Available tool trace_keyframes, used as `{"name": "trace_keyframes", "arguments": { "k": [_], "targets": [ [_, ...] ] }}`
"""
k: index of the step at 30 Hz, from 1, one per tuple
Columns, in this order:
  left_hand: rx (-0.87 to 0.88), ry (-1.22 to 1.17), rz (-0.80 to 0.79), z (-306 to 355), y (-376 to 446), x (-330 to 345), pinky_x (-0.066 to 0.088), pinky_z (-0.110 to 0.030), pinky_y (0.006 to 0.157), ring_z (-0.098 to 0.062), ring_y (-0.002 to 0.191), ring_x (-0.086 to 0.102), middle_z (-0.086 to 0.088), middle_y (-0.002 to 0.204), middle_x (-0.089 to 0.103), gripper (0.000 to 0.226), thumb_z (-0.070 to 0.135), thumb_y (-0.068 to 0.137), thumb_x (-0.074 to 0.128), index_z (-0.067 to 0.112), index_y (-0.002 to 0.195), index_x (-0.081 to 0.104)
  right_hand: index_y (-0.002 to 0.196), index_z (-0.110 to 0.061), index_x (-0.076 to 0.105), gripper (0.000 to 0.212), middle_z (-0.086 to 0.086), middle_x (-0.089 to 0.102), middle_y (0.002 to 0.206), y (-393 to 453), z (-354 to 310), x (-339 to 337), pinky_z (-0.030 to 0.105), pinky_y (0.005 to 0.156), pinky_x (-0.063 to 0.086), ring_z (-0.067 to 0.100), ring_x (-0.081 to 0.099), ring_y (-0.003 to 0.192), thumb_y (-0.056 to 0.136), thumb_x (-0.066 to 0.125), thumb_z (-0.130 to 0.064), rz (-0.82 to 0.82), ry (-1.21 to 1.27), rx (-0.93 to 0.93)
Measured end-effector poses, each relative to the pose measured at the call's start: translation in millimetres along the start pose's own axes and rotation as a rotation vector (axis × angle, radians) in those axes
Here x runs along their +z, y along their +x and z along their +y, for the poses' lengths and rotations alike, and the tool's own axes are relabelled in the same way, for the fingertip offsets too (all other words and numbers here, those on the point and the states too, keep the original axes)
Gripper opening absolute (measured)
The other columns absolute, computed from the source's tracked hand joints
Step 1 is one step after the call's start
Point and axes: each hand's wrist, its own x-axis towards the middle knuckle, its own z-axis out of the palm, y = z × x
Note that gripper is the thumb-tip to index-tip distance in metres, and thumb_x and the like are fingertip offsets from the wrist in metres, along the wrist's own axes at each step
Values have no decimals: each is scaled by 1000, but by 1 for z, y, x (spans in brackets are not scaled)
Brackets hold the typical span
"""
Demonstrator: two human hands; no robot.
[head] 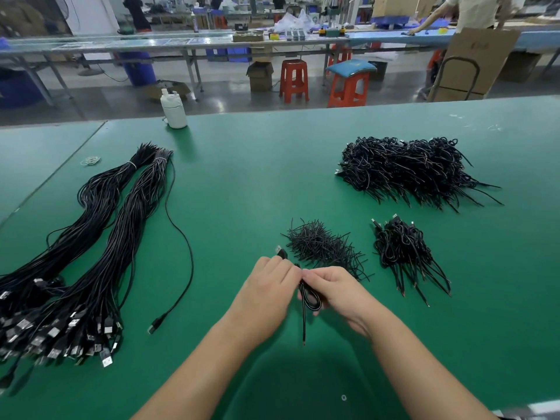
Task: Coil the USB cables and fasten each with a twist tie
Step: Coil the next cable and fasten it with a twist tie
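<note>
**Two hands on one coiled cable at the green bench**

Two long bundles of uncoiled USB cables (91,237) lay at nine o'clock on the green table (242,183), plugs toward the near edge, one loose cable (181,253) just beside them. A white bottle (173,112) stood at eleven o'clock. At centre, the left hand (266,294) pinched the plug end of a coiled cable (307,295) while the right hand (336,291) clamped its loops. Twist ties (321,247) lay heaped at twelve o'clock. Finished coils sat in a small pile (403,250) at two o'clock and a large pile (409,169) beyond.
</note>
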Motion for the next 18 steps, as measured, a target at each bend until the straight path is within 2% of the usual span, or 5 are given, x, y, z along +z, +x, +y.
{"name": "trace_keyframes", "arguments": {
  "k": [4, 7, 12, 15, 18],
  "targets": [
    [22, 24, 31, 2, -5, 14, 45, -36, 68, -26, 72, 54, -4, 82, 61, 24, 5, 86, 44, 9, 85, 67, 77, -7, 71, 32, 8, 60, 64, -1, 2, -6, 24, 53, 50, 14, 54, 54, 100, 57, -25, -23, 28, 63],
    [-95, -63, 67, -2, -10, 29, 46, -35, 75, -25, 82, 55, -5, 100, 62, 15, 13, 93, 52, 10, 95, 67, 84, -5, 73, 25, 11, 63, 70, 1, 2, -14, 24, 55, 51, 13, 56, 55, 98, 60, -21, 30, 11, 69],
    [-413, -47, 1, -34, -33, 56, 47, -38, 86, -27, 96, 57, -12, 116, 58, 22, 22, 94, 51, 8, 105, 65, 84, -23, 74, 20, 2, 74, 73, 11, -8, -66, 27, 62, 54, 9, 61, 55, 93, 63, -37, 347, -635, 98],
    [-554, 12, -101, -55, -51, 67, 47, -41, 84, -31, 100, 59, -14, 115, 59, 16, 12, 89, 63, 6, 104, 67, 80, -15, 71, 26, 3, 70, 66, 20, -12, -102, 22, 48, 47, 11, 51, 47, 94, 59, -34, 472, -991, 207],
    [-622, 28, -121, -61, -56, 73, 47, -40, 82, -29, 99, 59, -13, 113, 59, 18, 9, 84, 68, 6, 102, 68, 80, -5, 69, 30, 7, 70, 66, 31, -19, -130, 26, 55, 52, 20, 60, 52, 92, 61, -31, 571, -1153, 264]
  ]
}}
